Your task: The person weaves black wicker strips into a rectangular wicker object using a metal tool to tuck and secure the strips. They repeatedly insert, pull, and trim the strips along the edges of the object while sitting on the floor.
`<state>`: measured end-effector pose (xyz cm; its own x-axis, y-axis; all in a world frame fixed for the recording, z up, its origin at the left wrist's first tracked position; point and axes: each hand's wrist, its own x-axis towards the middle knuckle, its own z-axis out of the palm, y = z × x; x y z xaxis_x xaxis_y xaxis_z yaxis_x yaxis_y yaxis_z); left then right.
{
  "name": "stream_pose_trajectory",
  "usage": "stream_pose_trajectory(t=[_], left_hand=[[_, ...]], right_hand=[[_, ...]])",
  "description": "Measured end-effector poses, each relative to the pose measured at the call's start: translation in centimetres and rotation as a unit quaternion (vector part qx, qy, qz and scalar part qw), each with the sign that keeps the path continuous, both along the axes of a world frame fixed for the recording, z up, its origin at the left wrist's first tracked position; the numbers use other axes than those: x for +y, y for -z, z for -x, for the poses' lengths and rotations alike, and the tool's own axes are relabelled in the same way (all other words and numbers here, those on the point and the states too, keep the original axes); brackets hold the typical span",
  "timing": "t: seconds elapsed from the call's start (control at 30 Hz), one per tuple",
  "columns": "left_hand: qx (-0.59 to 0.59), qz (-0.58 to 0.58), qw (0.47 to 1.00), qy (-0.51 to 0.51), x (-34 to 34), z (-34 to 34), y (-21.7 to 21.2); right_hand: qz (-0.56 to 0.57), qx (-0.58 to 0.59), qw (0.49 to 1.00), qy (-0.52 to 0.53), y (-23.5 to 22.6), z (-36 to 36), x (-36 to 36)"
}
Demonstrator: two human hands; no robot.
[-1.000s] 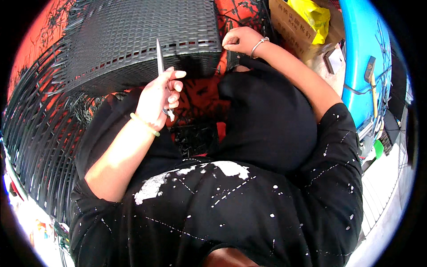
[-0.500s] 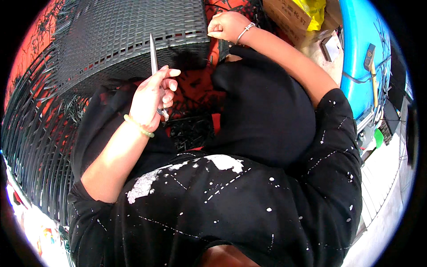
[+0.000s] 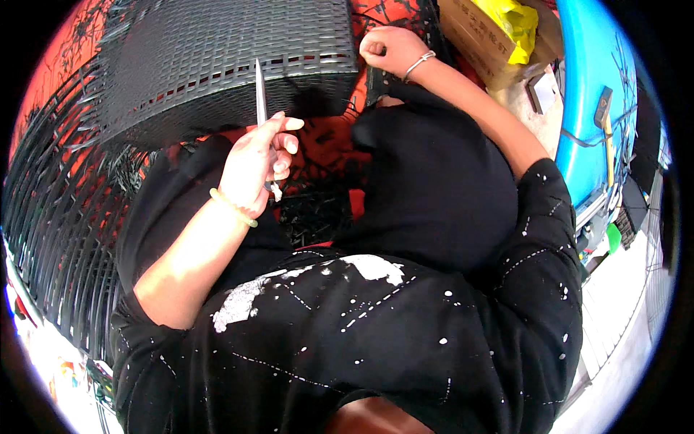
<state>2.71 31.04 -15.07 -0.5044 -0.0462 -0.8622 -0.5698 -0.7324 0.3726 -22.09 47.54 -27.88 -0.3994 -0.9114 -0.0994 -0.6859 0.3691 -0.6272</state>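
Strips [image 3: 54, 253], black and long, fan out beside a woven black piece [image 3: 210, 50]. Next, the left hand [image 3: 253, 159] holds a pointed blade [image 3: 261, 95] — fingers curled around its lower end, tip pointing ahead. The right hand [image 3: 394, 49], fingers bent in, is near the piece's right edge — whether they pinch anything is too hard to tell.

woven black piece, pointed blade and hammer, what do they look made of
Woven black piece: probably plastic wicker, semi-glossy, given the uniform flat strips and highlights. Pointed blade: likely steel, smooth, judging by its silvery shine. Hammer: dark head, probably metal; yellowish handle, perhaps wood, though too small to be sure.
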Motion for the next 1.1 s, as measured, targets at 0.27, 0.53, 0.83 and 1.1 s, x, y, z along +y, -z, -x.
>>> stream_pose_trajectory(t=[0.27,0.53,0.83,1.1], left_hand=[[-0.010,0.010,1.000,0.006,-0.7,-0.4,0.6],[-0.009,0.036,0.999,0.023,-0.7,-1.0,0.5],[0.004,0.049,0.999,0.021,-1.2,-1.2,1.0],[-0.009,0.047,0.999,0.020,-1.3,-1.6,1.0]], right_hand=[[0.005,-0.069,0.997,-0.039,-0.2,0.6,-0.1],[-0.038,0.002,0.996,-0.083,-0.7,0.8,-0.5],[-0.059,-0.079,0.993,-0.071,-0.8,1.0,-0.6],[0.014,-0.107,0.991,-0.080,0.6,0.7,-0.6]])
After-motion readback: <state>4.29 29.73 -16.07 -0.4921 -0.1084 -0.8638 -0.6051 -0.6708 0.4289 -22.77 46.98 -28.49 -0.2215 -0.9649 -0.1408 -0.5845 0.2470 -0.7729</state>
